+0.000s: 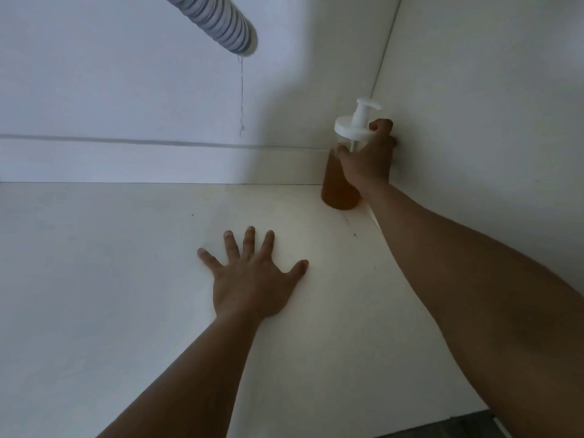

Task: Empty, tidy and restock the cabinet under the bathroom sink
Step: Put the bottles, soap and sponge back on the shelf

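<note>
I look into the white cabinet, whose floor (110, 279) spreads out below me. A clear pump bottle (338, 191) with amber liquid and a white pump top stands upright in the back right corner, resting on the floor. My right hand (368, 156) is wrapped around its upper part, just under the white lid. My left hand (252, 279) lies flat on the cabinet floor in the middle, fingers spread, holding nothing.
A grey ribbed drain hose (218, 23) comes down from the upper left and ends at the back wall (126, 90). The right side wall (489, 105) stands close beside the bottle. The cabinet's front edge (467, 415) shows at the lower right.
</note>
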{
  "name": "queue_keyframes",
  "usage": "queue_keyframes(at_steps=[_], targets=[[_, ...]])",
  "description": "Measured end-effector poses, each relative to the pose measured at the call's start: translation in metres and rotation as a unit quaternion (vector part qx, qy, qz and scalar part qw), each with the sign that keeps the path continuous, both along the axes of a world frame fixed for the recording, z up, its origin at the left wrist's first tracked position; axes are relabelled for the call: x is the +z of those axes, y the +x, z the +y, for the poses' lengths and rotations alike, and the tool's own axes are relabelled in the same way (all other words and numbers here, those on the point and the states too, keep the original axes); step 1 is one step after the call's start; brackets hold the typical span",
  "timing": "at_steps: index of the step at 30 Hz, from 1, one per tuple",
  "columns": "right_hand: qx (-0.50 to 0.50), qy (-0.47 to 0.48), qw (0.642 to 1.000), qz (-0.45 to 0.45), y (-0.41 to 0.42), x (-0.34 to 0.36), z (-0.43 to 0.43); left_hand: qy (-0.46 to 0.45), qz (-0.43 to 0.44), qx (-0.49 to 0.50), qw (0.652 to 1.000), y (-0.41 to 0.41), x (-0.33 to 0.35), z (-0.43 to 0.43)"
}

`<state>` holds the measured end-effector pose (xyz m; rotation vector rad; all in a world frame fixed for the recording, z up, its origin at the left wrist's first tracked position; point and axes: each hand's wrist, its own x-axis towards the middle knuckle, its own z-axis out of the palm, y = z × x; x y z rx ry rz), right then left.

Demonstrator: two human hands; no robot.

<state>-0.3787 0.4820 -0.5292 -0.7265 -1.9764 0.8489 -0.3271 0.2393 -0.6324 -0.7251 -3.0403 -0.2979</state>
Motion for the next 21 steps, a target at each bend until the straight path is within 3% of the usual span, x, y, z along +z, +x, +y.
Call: queue_keyframes(at_steps=[12, 21], targets=[[-0.089, 0.197, 0.969, -0.122, 0.001, -0.018, 0.004, -0.006, -0.01, 0.0, 1.0, -0.001, 0.001, 0.001], [-0.065, 0.191, 0.972, -0.123, -0.007, -0.016, 0.01, -0.007, -0.012, 0.004, 1.0, -0.001, 0.0, 0.001]])
